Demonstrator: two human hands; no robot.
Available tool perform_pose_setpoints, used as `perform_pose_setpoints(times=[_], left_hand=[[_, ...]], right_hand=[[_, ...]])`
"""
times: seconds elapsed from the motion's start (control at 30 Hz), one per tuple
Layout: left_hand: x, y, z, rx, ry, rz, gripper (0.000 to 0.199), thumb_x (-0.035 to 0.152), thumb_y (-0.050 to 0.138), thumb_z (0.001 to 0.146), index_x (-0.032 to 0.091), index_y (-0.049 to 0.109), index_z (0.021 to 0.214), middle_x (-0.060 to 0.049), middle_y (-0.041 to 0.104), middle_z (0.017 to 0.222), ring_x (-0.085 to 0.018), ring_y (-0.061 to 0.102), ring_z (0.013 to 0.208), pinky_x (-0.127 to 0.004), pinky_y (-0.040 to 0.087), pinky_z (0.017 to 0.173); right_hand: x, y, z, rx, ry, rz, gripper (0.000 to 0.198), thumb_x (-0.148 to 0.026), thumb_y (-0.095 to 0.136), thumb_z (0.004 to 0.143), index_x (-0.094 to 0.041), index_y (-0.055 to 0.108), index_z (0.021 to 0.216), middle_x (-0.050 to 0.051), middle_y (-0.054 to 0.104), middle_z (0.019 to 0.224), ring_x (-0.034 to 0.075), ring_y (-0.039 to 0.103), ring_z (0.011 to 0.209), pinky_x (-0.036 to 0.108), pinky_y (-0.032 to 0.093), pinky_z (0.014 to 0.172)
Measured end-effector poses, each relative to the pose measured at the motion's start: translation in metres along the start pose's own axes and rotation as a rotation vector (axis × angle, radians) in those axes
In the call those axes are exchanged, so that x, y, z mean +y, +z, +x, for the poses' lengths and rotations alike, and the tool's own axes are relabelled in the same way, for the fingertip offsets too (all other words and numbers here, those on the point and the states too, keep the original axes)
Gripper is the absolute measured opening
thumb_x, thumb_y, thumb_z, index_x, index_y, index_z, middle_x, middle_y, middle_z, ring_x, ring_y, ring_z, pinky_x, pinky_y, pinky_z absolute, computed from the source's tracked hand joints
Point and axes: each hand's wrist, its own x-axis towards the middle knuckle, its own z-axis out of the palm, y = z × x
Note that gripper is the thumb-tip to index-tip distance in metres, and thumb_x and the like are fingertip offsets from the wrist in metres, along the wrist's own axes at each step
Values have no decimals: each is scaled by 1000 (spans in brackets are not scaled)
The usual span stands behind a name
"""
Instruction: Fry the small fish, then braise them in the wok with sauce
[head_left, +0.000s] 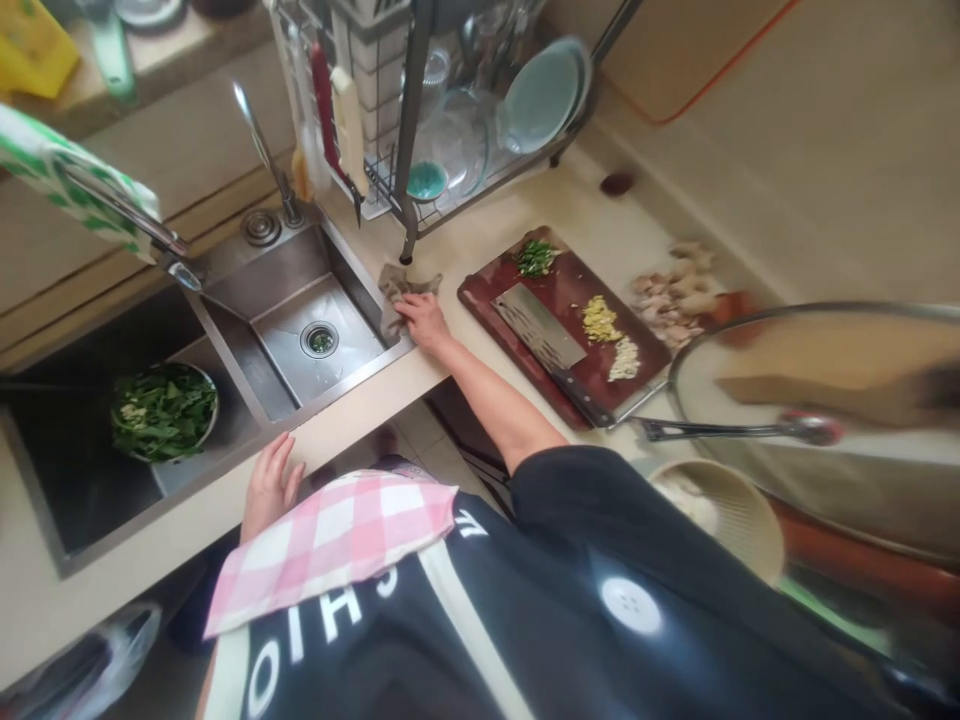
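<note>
My right hand rests on a crumpled grey-brown rag, gripping it on the counter beside the sink's right rim. My left hand is at the counter's front edge below the sink, fingers stretched out and holding nothing. Between the hands lies the steel sink basin with its drain. To the right of the rag, a dark red cutting board bears a cleaver, chopped greens, yellow minced bits and white minced bits.
A bowl of leafy greens stands in the left basin. Behind the rag rises a dish rack with knives and bowls. Ginger-like pieces lie beyond the board. A large glass lid and a ribbed bowl are at right.
</note>
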Motion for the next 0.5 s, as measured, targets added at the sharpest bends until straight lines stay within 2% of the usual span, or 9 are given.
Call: perform_pose_setpoints(times=[0.1,0.17,0.23,0.3,0.4,0.5], left_hand=[[-4,-1,3,3,25,1,39,36,53,93,20,59,128,-15,57,135,-31,56,125,-47,45,105],[-5,-2,9,-2,61,-2,38,35,53,93,20,60,127,-15,57,135,-31,56,124,-47,45,105],[-5,-2,17,-17,99,-8,37,35,53,92,21,61,126,-15,57,135,-31,57,123,-47,45,105],[-3,-2,25,-38,131,-35,37,35,55,91,22,62,124,-14,58,134,-31,57,123,-46,44,106],[-3,-3,35,-85,172,-106,36,36,57,89,22,65,121,-13,60,133,-30,57,122,-45,44,105],[-9,-7,40,-160,210,-163,36,37,58,87,23,67,119,-13,61,132,-30,57,122,-46,45,104]], right_hand=[[11,-16,-17,137,108,-35,39,-10,42,88,-19,78,100,8,68,119,27,53,112,46,44,98],[12,-26,-18,267,158,-92,39,-16,39,94,-22,77,101,8,65,126,29,49,121,49,42,100],[9,-29,-14,317,133,-128,39,-19,37,96,-23,75,106,8,59,136,29,43,130,51,39,104],[5,-25,-9,243,62,-127,38,-18,38,96,-22,73,111,10,57,138,27,40,134,50,38,106],[1,-10,-5,46,-48,-76,42,-12,48,86,-18,68,123,12,57,137,28,39,137,52,38,109],[-7,-8,-1,-42,-13,-51,60,-8,55,74,-14,60,134,16,50,144,33,34,142,58,35,110]])
